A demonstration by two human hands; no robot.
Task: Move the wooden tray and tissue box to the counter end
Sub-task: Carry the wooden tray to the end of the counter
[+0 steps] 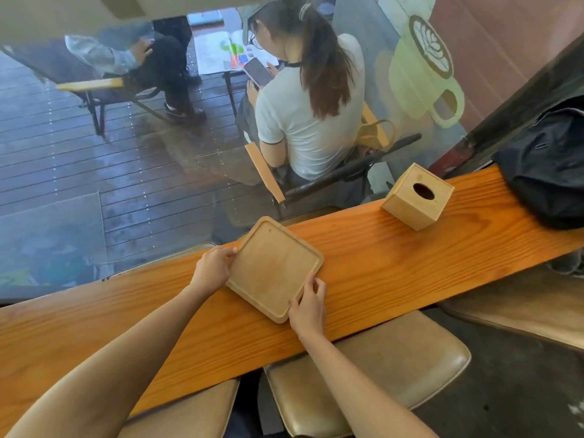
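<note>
So the square wooden tray (pixel 274 269) is lying flat on the orange-stained wooden counter (pixel 395 257), turned a bit like a diamond, with its far corner close to the window-side edge. It's being gripped from both sides: the left hand (pixel 213 267) is pinched onto the left corner, fingertips curled over the rim, and the right hand (pixel 308 306) is closed around the near-right edge, thumb on top of the rim. Whether it's been lifted at all can't really be told; it looks like it's resting on the wood.

The wooden tissue box (pixel 417 197), a cube with an oval slot on top and no tissue visible, is sat further along the counter to the right, well apart from the tray and untouched. Just past it a black bag (pixel 550 172) is dumped on the counter.

What everything hinges on is probably direction: the counter's long axis runs left-near to right-far, and the box lies off to the right of the tray, so the right hand is the nearer one to it. If the right end is meant, the bag may get in the way. Which end counts as "the end" can't be judged from this view.
</note>
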